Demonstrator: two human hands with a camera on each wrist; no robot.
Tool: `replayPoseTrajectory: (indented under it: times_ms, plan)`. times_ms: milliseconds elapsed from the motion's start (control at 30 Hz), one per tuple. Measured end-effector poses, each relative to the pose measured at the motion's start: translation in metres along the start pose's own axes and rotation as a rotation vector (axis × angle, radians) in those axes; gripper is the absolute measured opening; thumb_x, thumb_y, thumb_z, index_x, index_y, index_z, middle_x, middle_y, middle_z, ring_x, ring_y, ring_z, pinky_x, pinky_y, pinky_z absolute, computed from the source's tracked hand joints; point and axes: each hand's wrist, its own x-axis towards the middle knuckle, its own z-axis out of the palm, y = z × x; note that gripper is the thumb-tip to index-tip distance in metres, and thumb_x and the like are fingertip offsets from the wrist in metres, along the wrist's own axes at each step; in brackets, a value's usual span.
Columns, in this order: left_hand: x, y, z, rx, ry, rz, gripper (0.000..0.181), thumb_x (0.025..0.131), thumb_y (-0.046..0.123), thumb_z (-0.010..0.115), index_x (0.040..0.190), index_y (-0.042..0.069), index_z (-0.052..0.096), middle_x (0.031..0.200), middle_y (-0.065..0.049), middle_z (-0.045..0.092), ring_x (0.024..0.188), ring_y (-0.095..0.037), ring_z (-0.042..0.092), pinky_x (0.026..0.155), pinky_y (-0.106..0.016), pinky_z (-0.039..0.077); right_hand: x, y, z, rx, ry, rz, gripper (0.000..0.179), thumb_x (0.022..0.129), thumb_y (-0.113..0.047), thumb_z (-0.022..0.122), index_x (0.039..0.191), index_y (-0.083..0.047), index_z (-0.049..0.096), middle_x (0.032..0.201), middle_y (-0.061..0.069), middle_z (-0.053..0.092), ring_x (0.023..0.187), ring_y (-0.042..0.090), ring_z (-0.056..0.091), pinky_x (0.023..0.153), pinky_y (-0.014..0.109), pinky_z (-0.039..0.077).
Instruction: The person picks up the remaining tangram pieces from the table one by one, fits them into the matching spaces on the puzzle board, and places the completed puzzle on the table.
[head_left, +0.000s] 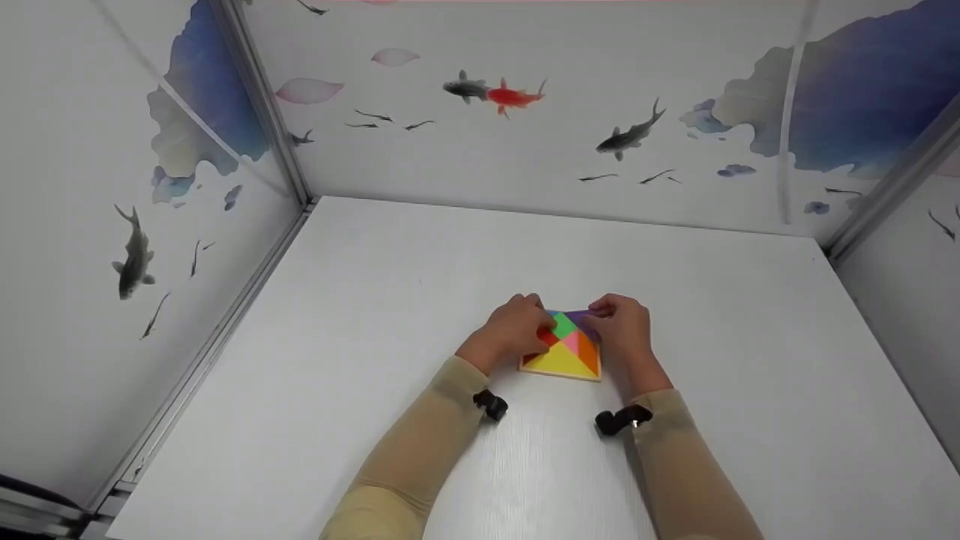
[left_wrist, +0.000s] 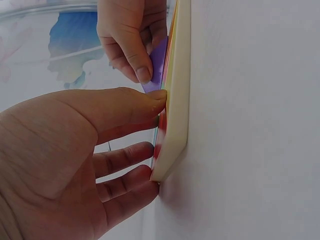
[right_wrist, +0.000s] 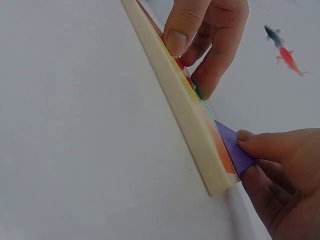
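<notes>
A square tangram board [head_left: 560, 376] with a pale wooden rim lies flat on the table. In its tray show a large yellow triangle [head_left: 562, 362], a green piece [head_left: 562, 325], a pink piece [head_left: 571, 343], an orange piece [head_left: 589, 355] and a red piece [head_left: 550, 337]. My right hand [head_left: 624, 328] pinches a purple tangram piece [right_wrist: 234, 147] between thumb and fingers; this piece sticks up, tilted, at the board's far right corner. On the board's left side rests my left hand [head_left: 512, 328], fingertips spread over the red and green pieces, partly hiding them.
The white table [head_left: 360, 315] extends around the board. Panels printed with fish stand at the back and both sides, joined by metal posts [head_left: 259, 97]. A small black camera [head_left: 491, 405] sits on the left wrist, another [head_left: 622, 420] on the right.
</notes>
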Motion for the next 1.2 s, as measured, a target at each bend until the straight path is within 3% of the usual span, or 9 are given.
replayPoseTrajectory:
  times_ms: [233, 600, 1200]
  plan:
    - [-0.0006, 0.0015, -0.0017, -0.009, -0.004, -0.002, 0.044, 0.092, 0.029, 0.079, 0.135, 0.022, 0.075, 0.131, -0.006, 0.061, 0.119, -0.024, 0.053, 0.102, -0.036, 0.053, 0.0009, 0.0024, -0.0002, -0.029, 0.012, -0.035, 0.013, 0.097, -0.018, 0.079, 0.107, -0.010, 0.076, 0.105, 0.012, 0.074, 0.098, 0.028, 0.066, 0.090, 0.034, 0.060]
    - [0.0004, 0.0000, 0.0009, -0.002, -0.008, -0.011, 0.045, 0.094, 0.032, 0.079, 0.138, 0.023, 0.073, 0.132, -0.005, 0.061, 0.120, -0.023, 0.053, 0.104, -0.036, 0.053, 0.0011, 0.0012, -0.0001, -0.044, -0.027, 0.054, 0.016, 0.099, -0.023, 0.077, 0.111, -0.012, 0.075, 0.108, 0.012, 0.067, 0.102, 0.028, 0.061, 0.090, 0.033, 0.057]
    - [0.0000, -0.0008, 0.0013, -0.025, -0.002, -0.010, 0.045, 0.094, 0.031, 0.079, 0.138, 0.023, 0.074, 0.132, -0.004, 0.060, 0.121, -0.023, 0.052, 0.106, -0.035, 0.052, 0.0032, 0.0070, 0.0011, -0.039, -0.020, -0.013, 0.017, 0.099, -0.021, 0.077, 0.112, -0.009, 0.076, 0.106, 0.013, 0.068, 0.102, 0.029, 0.060, 0.091, 0.033, 0.056]
